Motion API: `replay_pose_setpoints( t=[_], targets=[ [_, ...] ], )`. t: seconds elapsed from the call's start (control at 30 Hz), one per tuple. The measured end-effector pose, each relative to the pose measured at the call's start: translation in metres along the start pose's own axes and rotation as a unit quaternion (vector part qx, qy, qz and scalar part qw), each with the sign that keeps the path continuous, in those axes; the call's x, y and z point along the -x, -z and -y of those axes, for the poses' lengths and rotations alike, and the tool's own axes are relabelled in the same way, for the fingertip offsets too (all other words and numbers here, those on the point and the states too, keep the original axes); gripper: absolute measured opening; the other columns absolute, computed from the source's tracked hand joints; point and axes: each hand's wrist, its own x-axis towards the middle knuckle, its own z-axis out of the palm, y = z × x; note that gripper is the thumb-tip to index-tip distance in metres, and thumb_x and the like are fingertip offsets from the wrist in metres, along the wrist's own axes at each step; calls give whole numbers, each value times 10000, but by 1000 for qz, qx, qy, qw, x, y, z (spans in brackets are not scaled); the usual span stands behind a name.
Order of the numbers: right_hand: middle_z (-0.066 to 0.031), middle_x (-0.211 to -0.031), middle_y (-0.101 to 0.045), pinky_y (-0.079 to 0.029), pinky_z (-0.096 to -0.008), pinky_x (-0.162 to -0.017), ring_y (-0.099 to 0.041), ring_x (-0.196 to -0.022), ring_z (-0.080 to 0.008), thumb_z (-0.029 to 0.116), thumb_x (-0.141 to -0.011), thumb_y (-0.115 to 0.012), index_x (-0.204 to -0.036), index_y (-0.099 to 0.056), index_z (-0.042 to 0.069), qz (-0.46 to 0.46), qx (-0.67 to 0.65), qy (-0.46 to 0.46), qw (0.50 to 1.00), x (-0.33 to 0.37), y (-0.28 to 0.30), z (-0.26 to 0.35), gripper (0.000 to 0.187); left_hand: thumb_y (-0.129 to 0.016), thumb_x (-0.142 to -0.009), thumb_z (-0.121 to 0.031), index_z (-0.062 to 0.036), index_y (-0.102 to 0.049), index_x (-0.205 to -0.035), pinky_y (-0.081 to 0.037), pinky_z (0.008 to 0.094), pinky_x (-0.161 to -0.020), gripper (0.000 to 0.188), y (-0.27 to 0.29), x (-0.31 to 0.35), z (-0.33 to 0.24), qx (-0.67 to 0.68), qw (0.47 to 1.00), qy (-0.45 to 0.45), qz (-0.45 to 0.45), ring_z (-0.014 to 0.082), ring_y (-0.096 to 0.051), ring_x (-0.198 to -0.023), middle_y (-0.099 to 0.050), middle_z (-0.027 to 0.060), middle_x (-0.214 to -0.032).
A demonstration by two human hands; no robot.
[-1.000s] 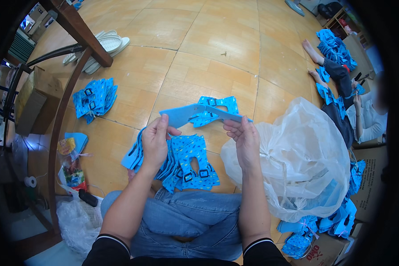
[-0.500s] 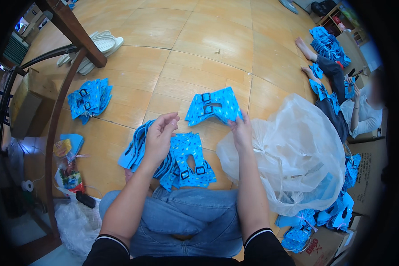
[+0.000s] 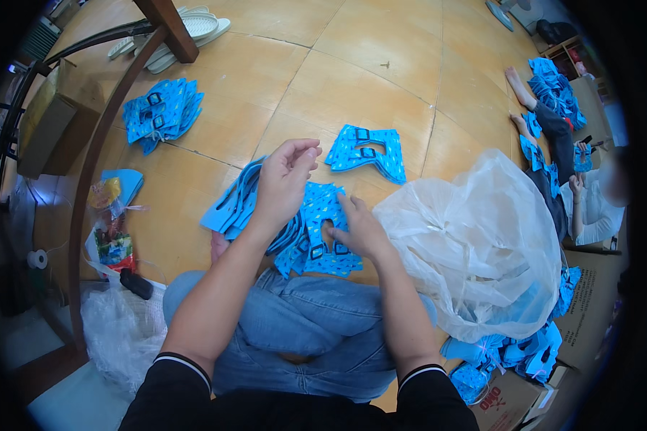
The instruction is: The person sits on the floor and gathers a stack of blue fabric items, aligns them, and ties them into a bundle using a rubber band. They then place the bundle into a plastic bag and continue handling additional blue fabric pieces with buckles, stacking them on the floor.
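Near my knees lies a fanned stack of blue patterned flat pieces [image 3: 316, 267], with cut-out openings and black buckles. My right hand [image 3: 363, 228] is over the stack's right side, fingers apart, thumb and fingertips at the top piece's opening. Above the stack's middle, my left hand [image 3: 286, 176] is raised with fingers curled and thumb drawn in against them; anything pinched there is too small to make out. Just beyond, a small pile of the same buckled pieces [image 3: 389, 154] rests on the floor, touched by neither hand.
Another buckled pile [image 3: 167, 108] lies at far left by a wooden leg [image 3: 172, 32] and pale slippers [image 3: 198, 25]. A large translucent plastic bag [image 3: 474, 251] fills the right. Beyond it sits another person [image 3: 597, 208] among blue pieces. Clear plastic [image 3: 118, 337] lies at left.
My right hand has let go of the buckled pieces, leaving them on the floor, and come back to the stack. My left hand stays curled. The whole view has shifted somewhat.
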Motion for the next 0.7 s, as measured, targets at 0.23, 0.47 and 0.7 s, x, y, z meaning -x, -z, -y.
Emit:
replay_pose_setpoints(
  t=[0.23,0.47,0.7],
  targets=[
    [-214,-1356,-463,-401,-443,-1024,-472,-1223,-390,173,-750,-691,-1344,-462,78,58,55,120,990,-22,-12,-12,643,-562,-942,-190,-13,-613,-1117,-485,257,-763,254,-3,-1,-1,-6,1000,10,7,136,-625,-885,-678,103,-1022],
    [-179,-1230,-574,-425,-379,-990,-537,-1177,-315,217,-781,-722,-1266,-522,58,28,-205,46,977,-12,52,-14,548,-515,-969,-277,-19,-609,-1135,-480,266,-770,321,-6,0,-1,-19,999,23,28,127,-611,-888,-666,85,-1043],
    [-20,-821,-607,-463,-219,-621,-543,-704,-54,264,-866,-706,-959,-551,25,-252,-388,-59,884,-23,66,-5,300,-333,-1017,-415,-12,-524,-1244,-503,294,-871,501,-6,4,-3,141,979,54,137,169,-614,-1015,-627,113,-1129]
  ],
)
